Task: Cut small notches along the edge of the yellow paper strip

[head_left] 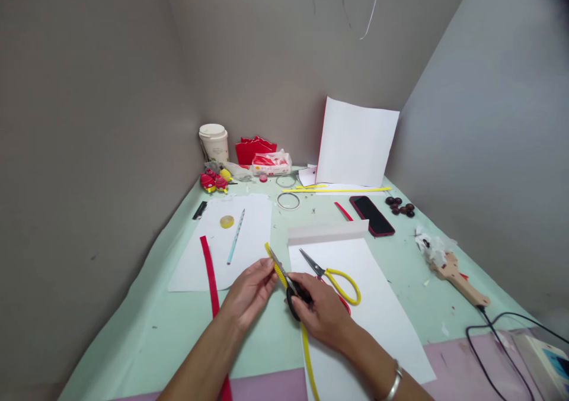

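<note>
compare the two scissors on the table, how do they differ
The black scissors are gripped in the right hand, blades at a yellow strip that the left hand steadies; the yellow scissors lie untouched on white paper. The black pair's handles are dark and mostly hidden by the hand; the yellow pair's loops are bright and in plain view. Both point their blades up and to the left.
</note>
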Demonstrator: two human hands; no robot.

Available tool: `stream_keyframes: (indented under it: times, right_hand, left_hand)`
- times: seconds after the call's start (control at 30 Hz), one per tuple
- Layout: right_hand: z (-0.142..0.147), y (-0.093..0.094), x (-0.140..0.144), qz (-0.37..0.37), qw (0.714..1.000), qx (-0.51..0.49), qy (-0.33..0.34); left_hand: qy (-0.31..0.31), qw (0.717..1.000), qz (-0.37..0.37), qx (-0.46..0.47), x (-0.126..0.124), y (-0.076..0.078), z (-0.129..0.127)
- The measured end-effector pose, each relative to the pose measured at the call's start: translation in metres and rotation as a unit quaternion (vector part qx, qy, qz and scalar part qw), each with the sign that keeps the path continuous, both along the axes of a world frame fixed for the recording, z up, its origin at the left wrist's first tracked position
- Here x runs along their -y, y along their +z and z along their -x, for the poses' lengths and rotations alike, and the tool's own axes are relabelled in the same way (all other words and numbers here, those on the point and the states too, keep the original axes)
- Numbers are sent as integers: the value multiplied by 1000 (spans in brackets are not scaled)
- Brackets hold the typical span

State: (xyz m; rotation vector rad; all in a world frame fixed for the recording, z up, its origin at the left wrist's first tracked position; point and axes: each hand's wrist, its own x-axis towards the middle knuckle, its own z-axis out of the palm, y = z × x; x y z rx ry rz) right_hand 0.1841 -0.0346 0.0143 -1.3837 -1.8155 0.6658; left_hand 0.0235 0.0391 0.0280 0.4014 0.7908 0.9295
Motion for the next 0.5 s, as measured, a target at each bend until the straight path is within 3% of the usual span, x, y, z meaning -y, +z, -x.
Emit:
stream_keyframes:
  times: [0.33,0.5]
  right_hand:
    - [0,-2,-1,19,999,-34,-2]
    - [-1,0,-4,55,993,-95,-46]
  left_hand:
    - [-5,1000,0,-2,0,1,0]
    - [-1,1000,2,-10,0,0,0]
